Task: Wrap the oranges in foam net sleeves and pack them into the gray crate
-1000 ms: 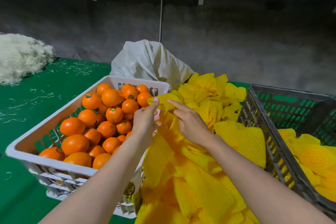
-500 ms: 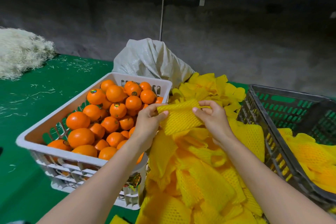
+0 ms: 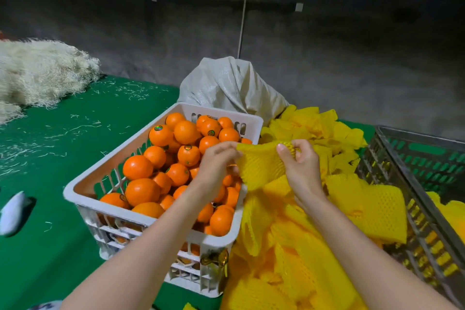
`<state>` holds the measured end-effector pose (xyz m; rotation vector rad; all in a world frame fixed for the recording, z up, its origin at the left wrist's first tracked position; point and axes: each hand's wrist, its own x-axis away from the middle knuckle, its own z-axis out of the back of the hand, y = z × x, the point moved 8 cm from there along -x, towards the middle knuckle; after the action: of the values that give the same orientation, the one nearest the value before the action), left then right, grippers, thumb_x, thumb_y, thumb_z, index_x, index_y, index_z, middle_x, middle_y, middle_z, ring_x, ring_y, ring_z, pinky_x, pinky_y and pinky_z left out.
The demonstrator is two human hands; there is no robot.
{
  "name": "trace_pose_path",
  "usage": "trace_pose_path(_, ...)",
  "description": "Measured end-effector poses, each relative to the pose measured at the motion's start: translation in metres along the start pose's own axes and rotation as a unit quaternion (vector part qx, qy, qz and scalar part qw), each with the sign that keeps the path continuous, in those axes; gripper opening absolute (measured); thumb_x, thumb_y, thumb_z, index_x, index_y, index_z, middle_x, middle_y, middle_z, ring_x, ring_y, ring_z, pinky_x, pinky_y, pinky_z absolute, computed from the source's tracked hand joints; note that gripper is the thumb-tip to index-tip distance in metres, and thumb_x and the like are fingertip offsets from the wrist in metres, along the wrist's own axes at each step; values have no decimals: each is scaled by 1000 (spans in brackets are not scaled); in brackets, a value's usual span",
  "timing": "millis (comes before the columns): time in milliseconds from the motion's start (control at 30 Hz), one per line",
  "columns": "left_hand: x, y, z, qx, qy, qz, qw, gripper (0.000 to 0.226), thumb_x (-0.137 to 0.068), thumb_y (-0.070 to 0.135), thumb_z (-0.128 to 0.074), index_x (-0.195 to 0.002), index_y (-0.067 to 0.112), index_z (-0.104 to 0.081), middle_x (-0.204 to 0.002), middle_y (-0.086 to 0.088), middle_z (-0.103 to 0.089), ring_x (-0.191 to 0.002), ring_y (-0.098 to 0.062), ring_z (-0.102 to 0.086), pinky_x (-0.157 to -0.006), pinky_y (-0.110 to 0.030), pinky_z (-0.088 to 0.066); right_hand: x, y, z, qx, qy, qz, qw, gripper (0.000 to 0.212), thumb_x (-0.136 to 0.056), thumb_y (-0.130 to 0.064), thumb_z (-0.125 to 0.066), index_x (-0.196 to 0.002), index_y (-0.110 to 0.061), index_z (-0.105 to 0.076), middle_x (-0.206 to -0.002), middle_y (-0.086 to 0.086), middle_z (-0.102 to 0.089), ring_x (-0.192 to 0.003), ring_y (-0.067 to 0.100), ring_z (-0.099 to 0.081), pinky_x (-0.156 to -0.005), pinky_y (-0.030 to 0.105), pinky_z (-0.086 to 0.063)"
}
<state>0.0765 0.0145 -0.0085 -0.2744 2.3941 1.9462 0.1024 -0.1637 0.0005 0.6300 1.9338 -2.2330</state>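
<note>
Left hand (image 3: pixel 216 161) and right hand (image 3: pixel 299 163) both pinch one yellow foam net sleeve (image 3: pixel 259 166), above sleeve pile (image 3: pixel 314 246) beside white crate (image 3: pixel 176 224) of oranges (image 3: pixel 161 166).

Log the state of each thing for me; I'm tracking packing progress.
Yellow foam net sleeve: stretched between both hands, looks empty.
Left hand: pinches sleeve's left end.
Right hand: grips sleeve's right end.
White plastic crate: full of unwrapped oranges.
Gray slatted crate: partly filled with yellow-sleeved items.
Loose yellow sleeve pile: heaped between crates.
</note>
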Motion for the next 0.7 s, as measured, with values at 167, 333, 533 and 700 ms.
trace_pose_path(167,-38,-10,93,-122,157,25,980,17,-92,1,-51,-98,2,-67,-87,-9,-69,-77,-15,-64,-57,-17,-51,10,-7,-79,62,-69,68,993,12,-91,-17,-58,-88,-13,-47,-75,-2,-47,-67,9,-44,-61,30,-36)
trace_pose_path(333,-97,-19,135,-534,130,-32,835,54,-83,4,-64,-133,3,-45,-136,-19,-48,-127,-33,-43,-98,-41,-38,8,20,-136,228,-193,83,951,19,-94,-22,-54,-91,-17,-36,-69,-9,-34,-67,17,-36,-61,36,-27)
trace_pose_path(533,-170,-42,150,-795,-7,-23,607,100,-75,63,-65,-149,22,-11,-148,-15,-31,-135,-37,-32,-108,-56,-23,7,41,-136,278,-207,82,934,21,-94,-26,-54,-87,-20,-35,-64,-7,-34,-54,6,-33,-46,24,-19)
trace_pose_path(700,-177,-48,155,-829,-44,-113,546,101,-76,72,-53,-149,20,-8,-134,-15,-49,-122,-33,-49,-103,-50,-33,6,36,-137,269,-209,83,937,22,-95,-26,-53,-87,-20,-33,-62,-6,-27,-50,7,-26,-47,27,-16)
